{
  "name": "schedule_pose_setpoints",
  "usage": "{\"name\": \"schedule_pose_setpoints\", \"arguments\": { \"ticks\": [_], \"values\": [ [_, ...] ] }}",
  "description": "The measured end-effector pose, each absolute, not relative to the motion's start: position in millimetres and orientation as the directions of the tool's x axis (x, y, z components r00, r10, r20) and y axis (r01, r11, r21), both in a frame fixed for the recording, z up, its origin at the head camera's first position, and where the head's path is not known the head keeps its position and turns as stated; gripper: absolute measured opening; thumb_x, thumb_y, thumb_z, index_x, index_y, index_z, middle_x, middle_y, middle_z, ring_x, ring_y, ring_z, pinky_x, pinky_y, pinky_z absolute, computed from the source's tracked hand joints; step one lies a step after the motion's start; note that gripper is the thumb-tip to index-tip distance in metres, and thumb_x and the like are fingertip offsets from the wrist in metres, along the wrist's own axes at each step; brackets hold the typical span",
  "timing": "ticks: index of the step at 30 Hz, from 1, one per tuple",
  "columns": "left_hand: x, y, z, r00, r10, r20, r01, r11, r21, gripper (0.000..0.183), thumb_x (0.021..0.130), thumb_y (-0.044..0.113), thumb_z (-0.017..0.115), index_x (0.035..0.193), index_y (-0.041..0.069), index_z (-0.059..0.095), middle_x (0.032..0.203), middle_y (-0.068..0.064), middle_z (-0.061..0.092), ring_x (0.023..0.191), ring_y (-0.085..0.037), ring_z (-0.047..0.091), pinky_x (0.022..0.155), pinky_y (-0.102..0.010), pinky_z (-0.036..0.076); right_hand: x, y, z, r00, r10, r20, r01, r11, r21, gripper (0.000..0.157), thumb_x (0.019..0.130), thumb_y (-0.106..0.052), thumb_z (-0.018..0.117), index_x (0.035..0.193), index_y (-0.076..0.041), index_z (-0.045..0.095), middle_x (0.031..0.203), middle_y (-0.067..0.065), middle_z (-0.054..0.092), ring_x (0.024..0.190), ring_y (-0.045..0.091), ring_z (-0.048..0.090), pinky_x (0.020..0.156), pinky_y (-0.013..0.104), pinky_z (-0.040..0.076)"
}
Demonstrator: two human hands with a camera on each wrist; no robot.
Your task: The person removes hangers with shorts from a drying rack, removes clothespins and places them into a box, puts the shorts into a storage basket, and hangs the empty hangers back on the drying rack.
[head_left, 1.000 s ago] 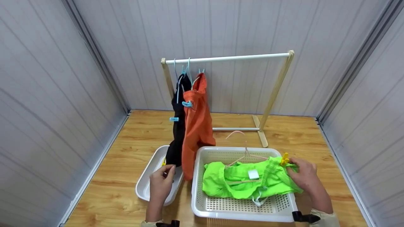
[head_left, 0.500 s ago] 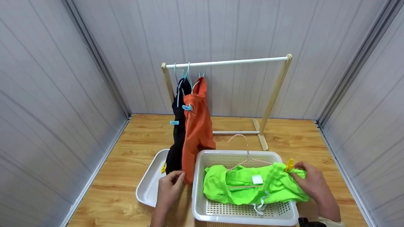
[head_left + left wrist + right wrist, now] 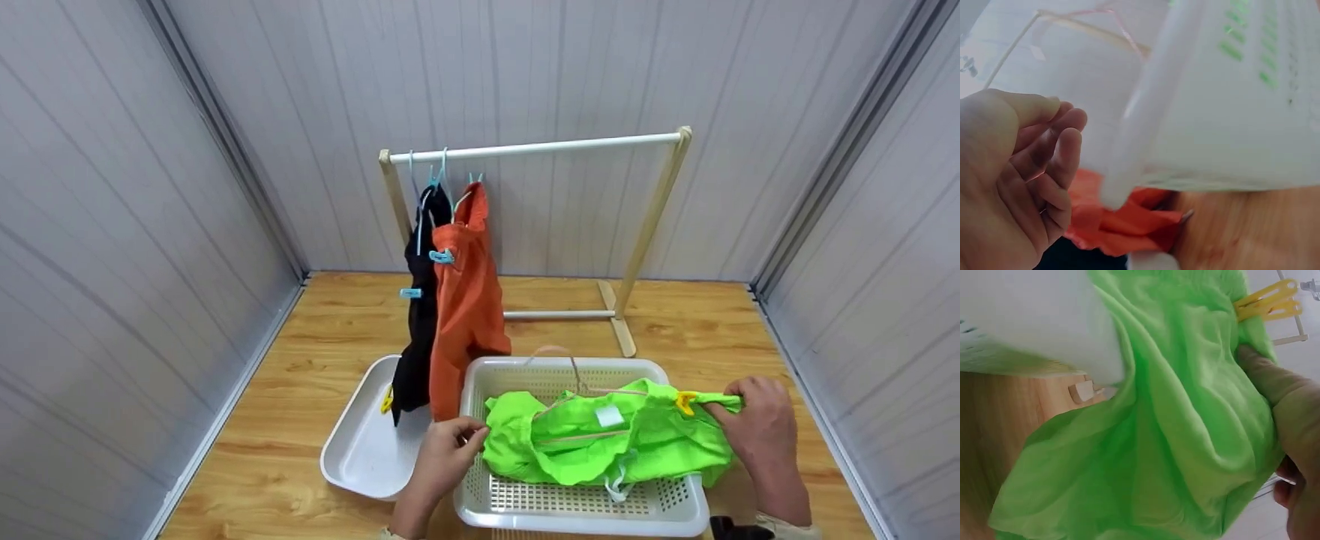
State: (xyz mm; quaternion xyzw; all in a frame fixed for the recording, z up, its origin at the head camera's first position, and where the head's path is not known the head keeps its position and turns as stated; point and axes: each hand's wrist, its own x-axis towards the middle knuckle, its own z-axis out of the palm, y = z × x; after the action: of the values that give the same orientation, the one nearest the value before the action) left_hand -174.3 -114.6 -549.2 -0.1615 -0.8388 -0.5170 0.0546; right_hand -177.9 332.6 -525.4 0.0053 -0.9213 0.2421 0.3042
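Note:
Bright green pants (image 3: 675, 442) with a white drawstring lie spread across a white perforated basket (image 3: 585, 523). Inside their waistband sits a pink hanger (image 3: 576, 375), its hook leaning left. A yellow clothespin (image 3: 685, 403) clips the waistband on the right. Just beside that clip, my right hand (image 3: 765, 424) pinches the green cloth, thumb in front; the right wrist view shows the fabric hanging in folds. My left hand (image 3: 442, 457) is at the basket's left rim, fingertips close to the pants' left end. Its fingers curl loosely with nothing between them in the left wrist view.
Behind stands a rack with a white bar (image 3: 547, 146). Orange pants (image 3: 469, 300) and a black garment (image 3: 421, 337) hang at its left end, with blue clothespins (image 3: 441, 256). A white tray (image 3: 367, 465) holding a yellow clothespin (image 3: 386, 400) lies left of the basket.
My left hand has moved right, from over the tray to the basket's left side. The right hand has shifted slightly right with the cloth; the clothespin has turned and the hanger hook has dipped.

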Motion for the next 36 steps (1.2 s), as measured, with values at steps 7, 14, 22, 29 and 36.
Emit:
{"name": "schedule_pose_setpoints", "arguments": {
  "ticks": [7,14,22,29,36],
  "values": [
    [-175,-106,-554,-0.937,0.294,0.189,0.312,0.457,0.833,0.016,0.092,0.019,0.067,0.090,0.005,0.075,0.069,0.012,0.061,0.062,-0.002,0.056,0.058,-0.023,0.048,-174,335,-521,-0.862,0.246,0.443,-0.044,0.835,-0.549,0.037,0.066,-0.012,0.089,0.082,-0.005,0.057,0.072,0.012,0.064,0.058,0.024,0.054,0.048,0.032,0.042],
    [-176,-102,-556,-0.934,0.314,0.172,0.309,0.463,0.831,0.015,0.092,0.017,0.067,0.092,0.005,0.076,0.071,0.011,0.063,0.062,-0.003,0.057,0.059,-0.023,0.049,-171,334,-523,-0.909,0.371,0.188,0.005,0.463,-0.887,0.019,0.086,-0.005,0.074,0.094,0.002,0.058,0.081,0.009,0.064,0.057,0.014,0.063,0.050,0.028,0.053],
    [-177,-101,-555,-0.936,0.321,0.146,0.317,0.581,0.749,0.014,0.091,0.024,0.068,0.091,0.014,0.077,0.072,0.017,0.062,0.065,-0.001,0.057,0.061,-0.025,0.048,-167,339,-518,-0.962,0.236,0.137,-0.167,-0.113,-0.979,0.012,0.096,0.008,0.052,0.103,0.000,0.057,0.091,0.003,0.061,0.070,0.015,0.066,0.061,0.027,0.055],
    [-177,-101,-553,-0.936,0.311,0.166,0.334,0.628,0.703,0.013,0.090,0.026,0.068,0.089,0.017,0.077,0.072,0.019,0.062,0.065,0.000,0.057,0.061,-0.026,0.047,-167,330,-499,-0.926,0.355,0.127,-0.191,-0.150,-0.970,0.014,0.092,0.011,0.052,0.097,-0.001,0.058,0.078,0.006,0.061,0.056,0.015,0.061,0.052,0.024,0.053],
    [-175,-101,-556,-0.939,0.313,0.146,0.322,0.641,0.696,0.012,0.090,0.026,0.068,0.087,0.019,0.077,0.074,0.020,0.063,0.065,0.000,0.056,0.062,-0.026,0.047,-163,324,-481,-0.926,0.278,0.255,-0.318,-0.213,-0.924,0.015,0.097,0.010,0.044,0.103,0.004,0.056,0.087,0.008,0.060,0.062,0.017,0.062,0.056,0.026,0.053]
  ]
}}
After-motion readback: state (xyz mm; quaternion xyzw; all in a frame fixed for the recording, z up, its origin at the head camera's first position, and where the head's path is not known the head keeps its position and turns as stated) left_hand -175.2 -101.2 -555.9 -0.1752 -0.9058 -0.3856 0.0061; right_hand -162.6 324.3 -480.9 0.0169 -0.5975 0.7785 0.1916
